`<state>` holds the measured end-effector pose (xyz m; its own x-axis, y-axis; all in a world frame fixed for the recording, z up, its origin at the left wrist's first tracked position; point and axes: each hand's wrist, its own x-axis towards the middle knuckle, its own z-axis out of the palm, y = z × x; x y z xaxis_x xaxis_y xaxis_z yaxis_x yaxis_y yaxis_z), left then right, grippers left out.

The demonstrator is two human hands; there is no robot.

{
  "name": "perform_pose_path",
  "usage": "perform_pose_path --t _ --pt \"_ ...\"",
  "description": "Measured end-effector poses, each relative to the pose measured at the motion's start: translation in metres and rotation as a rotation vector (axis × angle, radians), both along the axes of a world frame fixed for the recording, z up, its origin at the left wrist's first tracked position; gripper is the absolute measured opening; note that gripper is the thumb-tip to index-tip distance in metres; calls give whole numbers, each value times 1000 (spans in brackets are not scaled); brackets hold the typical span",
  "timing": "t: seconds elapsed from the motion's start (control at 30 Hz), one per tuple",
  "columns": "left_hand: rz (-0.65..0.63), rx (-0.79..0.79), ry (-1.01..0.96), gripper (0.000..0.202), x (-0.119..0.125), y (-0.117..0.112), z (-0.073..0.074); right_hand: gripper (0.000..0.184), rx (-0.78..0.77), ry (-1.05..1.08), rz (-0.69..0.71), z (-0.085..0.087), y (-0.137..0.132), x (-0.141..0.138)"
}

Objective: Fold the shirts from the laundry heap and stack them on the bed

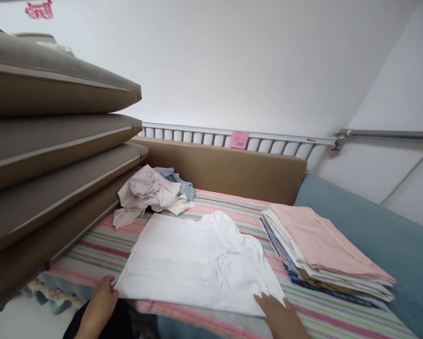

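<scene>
A white garment [193,263], folded in half, lies spread in front of me on the striped cloth [101,245]. Its left part is fairly smooth, while the right part and far edge are wrinkled. At its near left corner, my left hand [103,299] is closed, pinching the fabric edge between thumb and fingers. My right hand [280,313] rests on the near right corner with its fingers stretched out over the fabric. Part of that hand is cut off by the bottom of the picture.
To the right is a stack of folded clothes [327,245], pink on top. Crumpled clothes [151,188] lie at the back left. Thick brown cushions [63,136] are piled on the left. Behind are a brown backrest [225,167], a white radiator [197,136] and a pink note [239,140].
</scene>
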<state>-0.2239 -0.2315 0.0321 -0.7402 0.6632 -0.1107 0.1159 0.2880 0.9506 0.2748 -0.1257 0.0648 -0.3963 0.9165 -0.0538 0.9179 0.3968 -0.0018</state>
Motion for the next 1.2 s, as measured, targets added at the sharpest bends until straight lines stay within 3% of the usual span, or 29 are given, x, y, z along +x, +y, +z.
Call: perform_pose_path --t 0.07,0.17,0.23,0.33,0.43,0.5,0.6,0.7,0.8,0.93,1.07,1.2 --pt "-65 56 195 26 12 5 13 52 -32 53 -26 8 0 -10" --pt "-189 224 247 36 55 25 30 46 54 192 40 21 9 -38" --pt "-324 268 251 41 87 45 31 46 97 248 86 20 19 -61" --pt "-486 247 344 41 114 72 18 48 89 255 77 -3 35 -84" --pt "-467 188 454 41 106 87 -2 49 90 250 24 -35 45 -89" --pt "-434 175 514 44 93 91 -12 49 88 264 15 -47 47 -85" --pt "-434 192 559 47 80 92 -22 49 12 310 25 -43 50 -77" --pt "-433 187 600 47 79 93 -29 44 -74 431 22 -22 66 -72" --pt "-417 177 679 47 81 94 -35 40 -55 569 -84 2 103 -72" --pt "-405 66 973 49 78 96 -46 38 45 525 -225 18 173 -76" --pt "-358 -55 1354 52 75 94 -51 41 46 437 -282 16 243 -85" --pt "-312 -115 1587 56 75 92 -46 50 5 378 -331 5 299 -101"
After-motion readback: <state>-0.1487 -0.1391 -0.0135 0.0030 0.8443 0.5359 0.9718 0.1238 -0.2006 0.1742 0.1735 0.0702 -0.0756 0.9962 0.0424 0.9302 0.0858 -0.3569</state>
